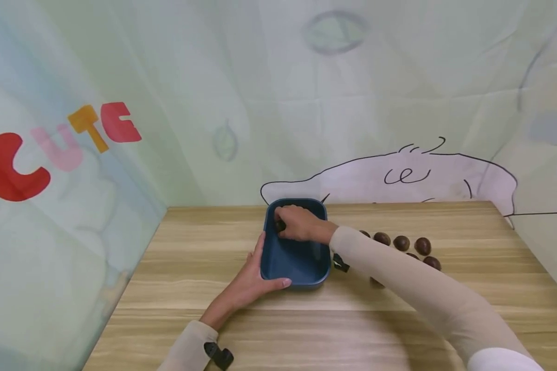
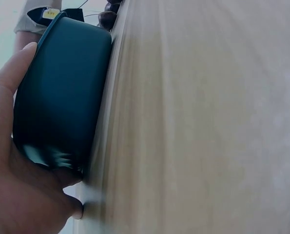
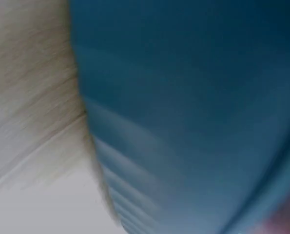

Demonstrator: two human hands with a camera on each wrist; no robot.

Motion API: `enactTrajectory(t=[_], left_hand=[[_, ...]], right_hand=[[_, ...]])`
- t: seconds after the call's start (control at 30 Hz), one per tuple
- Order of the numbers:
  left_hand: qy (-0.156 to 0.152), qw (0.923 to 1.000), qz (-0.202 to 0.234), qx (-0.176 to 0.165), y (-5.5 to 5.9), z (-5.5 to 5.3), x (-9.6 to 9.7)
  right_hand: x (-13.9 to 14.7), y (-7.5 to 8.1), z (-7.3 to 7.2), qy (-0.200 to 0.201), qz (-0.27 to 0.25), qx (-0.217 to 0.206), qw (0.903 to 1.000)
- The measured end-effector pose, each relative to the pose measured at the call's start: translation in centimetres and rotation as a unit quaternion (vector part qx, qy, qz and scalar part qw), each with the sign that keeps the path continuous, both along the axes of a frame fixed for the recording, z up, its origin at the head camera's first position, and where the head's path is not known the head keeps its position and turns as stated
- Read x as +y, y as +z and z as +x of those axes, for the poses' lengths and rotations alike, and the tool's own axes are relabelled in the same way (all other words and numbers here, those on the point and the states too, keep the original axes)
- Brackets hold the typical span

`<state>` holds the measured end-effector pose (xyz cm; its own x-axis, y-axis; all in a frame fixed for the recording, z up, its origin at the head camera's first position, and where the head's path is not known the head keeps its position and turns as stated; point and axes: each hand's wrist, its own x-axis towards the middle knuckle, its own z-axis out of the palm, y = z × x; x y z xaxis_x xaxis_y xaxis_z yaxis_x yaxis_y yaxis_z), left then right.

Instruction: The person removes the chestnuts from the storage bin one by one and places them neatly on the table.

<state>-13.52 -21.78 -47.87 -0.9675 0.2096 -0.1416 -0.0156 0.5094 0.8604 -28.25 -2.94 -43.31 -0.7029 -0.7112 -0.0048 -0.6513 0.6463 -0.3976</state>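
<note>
A dark blue rectangular container [image 1: 294, 263] stands on the wooden table, its back end near the wall. My left hand [image 1: 250, 281] holds its near left corner, thumb along the front rim and fingers against the left side. In the left wrist view, that hand [image 2: 23, 190] spans the container's outer wall [image 2: 67, 83]. My right hand [image 1: 298, 222] reaches inside at the far left, curled fingers pinching a dark brown chestnut [image 1: 280, 225]. The right wrist view shows mostly the container's blurred blue wall [image 3: 183, 122].
Several loose chestnuts [image 1: 423, 246] lie on the table [image 1: 190, 257] right of the container, some partly hidden by my right sleeve [image 1: 413, 278]. A printed cloth [image 1: 190, 129] hangs behind the table and along its left side.
</note>
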Motion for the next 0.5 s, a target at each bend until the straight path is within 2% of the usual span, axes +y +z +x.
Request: enactTrajectory(t=[0.2,0.5], left_hand=[[-0.002,1.0,0.0,0.001,0.0,0.1,0.1],[-0.006,1.0,0.003,0.004,-0.1,0.0,0.2]], right_hand=[[1.8,1.2,1.4,0.018,-0.004,0.028,0.9994],[5.1,2.7,3.4,0.029,-0.025,0.05,0.998]])
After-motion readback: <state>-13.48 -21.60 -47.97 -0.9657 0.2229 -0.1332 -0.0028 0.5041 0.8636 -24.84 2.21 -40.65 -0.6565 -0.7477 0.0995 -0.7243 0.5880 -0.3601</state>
